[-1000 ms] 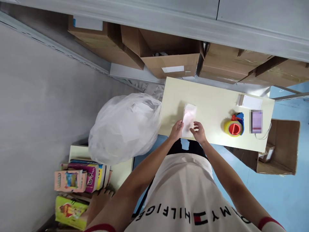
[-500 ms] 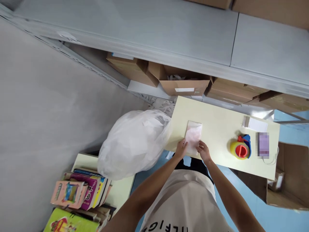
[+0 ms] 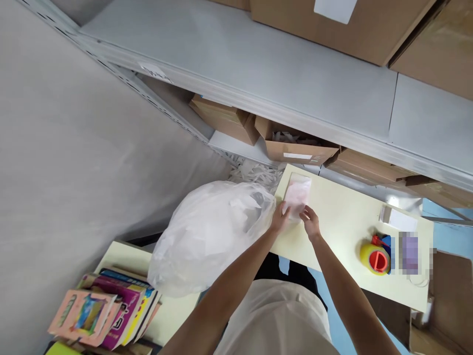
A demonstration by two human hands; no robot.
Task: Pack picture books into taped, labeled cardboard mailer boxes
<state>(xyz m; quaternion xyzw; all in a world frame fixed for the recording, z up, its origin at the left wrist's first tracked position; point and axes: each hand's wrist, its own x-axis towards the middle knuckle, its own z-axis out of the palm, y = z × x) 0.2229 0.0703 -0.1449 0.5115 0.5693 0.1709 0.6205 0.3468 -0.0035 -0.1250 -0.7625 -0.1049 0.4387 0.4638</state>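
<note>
A flat, pale pink-and-white packet (image 3: pixel 297 192) lies near the far left corner of the cream table (image 3: pixel 332 212). Its cover looks thin and glossy; I cannot make out what is inside. My left hand (image 3: pixel 280 217) is closed at the packet's lower left edge, thumb on top. At the lower right corner, my right hand (image 3: pixel 310 220) pinches the edge with bent fingers. Just left of the table, a big translucent white plastic bag (image 3: pixel 207 236) bulges with pale contents and touches the table's edge.
A tape dispenser (image 3: pixel 377 256) with yellow tape, a white box (image 3: pixel 399 217) and a blurred purple item (image 3: pixel 409 252) occupy the table's right side. Books (image 3: pixel 118 305) are stacked at lower left. Cardboard boxes (image 3: pixel 299 150) fill the shelf (image 3: pixel 240 69) ahead. An open carton (image 3: pixel 451 291) stands at right.
Both hands have slid the packet away from me, toward the table's far left corner. My view has shifted, showing more of the upper shelf's boxes.
</note>
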